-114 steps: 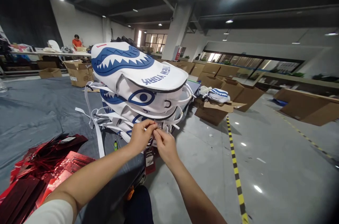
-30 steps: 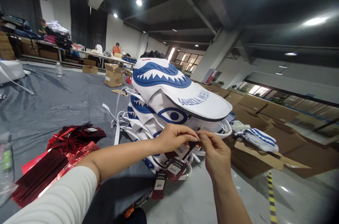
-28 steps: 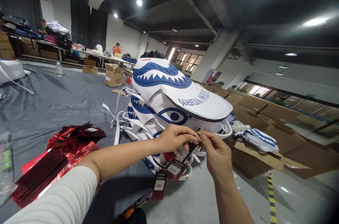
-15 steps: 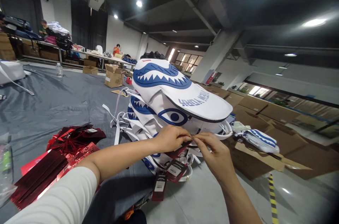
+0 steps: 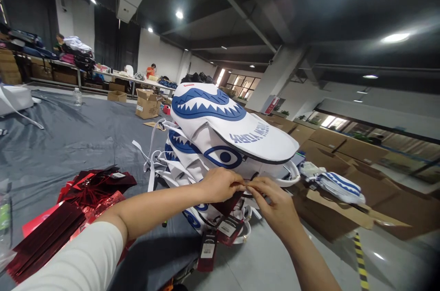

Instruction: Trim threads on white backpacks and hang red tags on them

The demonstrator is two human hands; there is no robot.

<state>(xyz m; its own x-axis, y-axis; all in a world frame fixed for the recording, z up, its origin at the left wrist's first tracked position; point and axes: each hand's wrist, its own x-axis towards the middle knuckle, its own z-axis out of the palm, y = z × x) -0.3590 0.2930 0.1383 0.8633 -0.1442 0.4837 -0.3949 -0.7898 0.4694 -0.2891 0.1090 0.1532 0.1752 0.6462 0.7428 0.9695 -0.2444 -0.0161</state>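
Shark-face backpack (image 5: 233, 137), white with blue teeth and eye, topmost of a leaning stack at the edge of a grey-covered bench (image 5: 68, 140), just ahead of both hands. Left hand (image 5: 220, 184) and right hand (image 5: 275, 201) brought together fingertip to fingertip below the printed eye, pinching something small and thin at the bag's front edge, too fine to make out; a dark red hang tag (image 5: 229, 201) partly hidden under the left palm. Seemingly soft and light for its bulk, a padded fabric shell likely to sag and slide off the pile if tugged; best held by the white loop handle (image 5: 292, 174) or the seam near the zipper rather than the smooth printed face. Tag card probably stiff but thin, easily creased, its string slippery between the fingers. More tags (image 5: 208, 249) dangling from the bags beneath, white straps (image 5: 151, 162) trailing loose to the left and apt to snag a wrist. Glossy red packets (image 5: 51, 227) fanned out on the bench near the left elbow. Open cardboard box (image 5: 337, 213) with another backpack on the floor to the right, beside yellow-black floor tape (image 5: 360, 259). Other people at far tables (image 5: 113, 75), well apart.
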